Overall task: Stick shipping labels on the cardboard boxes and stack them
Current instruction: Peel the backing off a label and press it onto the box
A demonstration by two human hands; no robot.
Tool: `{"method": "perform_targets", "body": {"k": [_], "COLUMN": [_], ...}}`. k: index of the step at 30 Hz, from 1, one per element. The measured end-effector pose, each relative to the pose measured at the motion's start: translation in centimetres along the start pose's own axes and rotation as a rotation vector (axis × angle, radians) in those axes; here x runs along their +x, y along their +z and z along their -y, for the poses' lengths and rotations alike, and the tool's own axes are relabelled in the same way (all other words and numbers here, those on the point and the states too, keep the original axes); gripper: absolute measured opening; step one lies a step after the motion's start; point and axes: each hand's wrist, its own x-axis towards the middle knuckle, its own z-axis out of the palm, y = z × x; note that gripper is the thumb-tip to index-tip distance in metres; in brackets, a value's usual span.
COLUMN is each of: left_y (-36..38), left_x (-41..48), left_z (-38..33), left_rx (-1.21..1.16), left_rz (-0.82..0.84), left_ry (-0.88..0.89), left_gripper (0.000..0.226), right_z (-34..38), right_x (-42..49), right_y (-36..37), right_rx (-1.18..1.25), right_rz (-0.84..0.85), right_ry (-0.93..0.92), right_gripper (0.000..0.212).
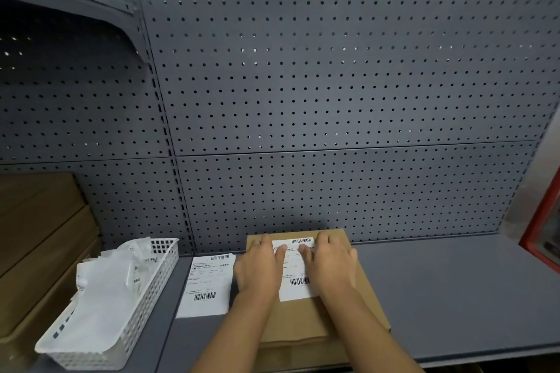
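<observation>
Head view shows the fingers (280, 252) of both hands straight and flat, gripping nothing, their tips almost meeting on the upper part of a shipping label (295, 289). The left hand (259, 271) covers the label's left edge and the right hand (331, 266) its right edge. I judge that the palms press the paper down and smooth it outward, so that no corner lifts. The label lies on the top face of a flat cardboard box (351, 309), toward its left side. The box rests on the grey shelf (454, 297) with its far edge close against the pegboard (333, 100), which probably keeps it from sliding under the pressure. Below its near edge a second brown surface shows, perhaps another box; I cannot tell. Just left of the box a spare label (206, 285) lies on the shelf, within easy reach. Further left a white basket (160, 278) holds crumpled white sheets, and brown boxes (39, 236) are piled beyond it.
</observation>
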Motion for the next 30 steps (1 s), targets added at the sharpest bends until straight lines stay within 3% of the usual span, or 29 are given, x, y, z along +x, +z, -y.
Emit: {"method": "perform_targets", "body": {"k": [5, 7, 12, 17, 25, 30], "left_y": [-0.4, -0.9, -1.2, 0.5, 0.5, -0.8], "left_x": [0.6, 1.4, 3.8, 3.7, 4.4, 3.7], "left_z": [0.2, -0.1, -1.4, -0.4, 0.1, 0.9], "left_rx": [0.001, 0.024, 0.126, 0.068, 0.045, -0.141], "left_rz": [0.018, 0.034, 0.058, -0.027, -0.017, 0.098], "left_ry": [0.002, 0.015, 0.011, -0.024, -0.047, 0.018], "left_gripper": [0.034, 0.041, 0.063, 0.062, 0.047, 0.029], "right_z": [0.0, 0.3, 0.7, -0.2, -0.4, -2.0], "right_x": [0.7, 1.2, 3.1, 4.5, 4.5, 4.4], "right_y": [-0.8, -1.3, -1.5, 0.3, 0.4, -1.0], "right_rx": [0.018, -0.008, -0.033, -0.049, 0.016, 0.281], "right_rz": [0.055, 0.073, 0.011, 0.078, 0.024, 0.016], "right_ry": [0.012, 0.007, 0.085, 0.097, 0.08, 0.062], "right_gripper": [0.017, 0.011, 0.058, 0.068, 0.032, 0.024]}}
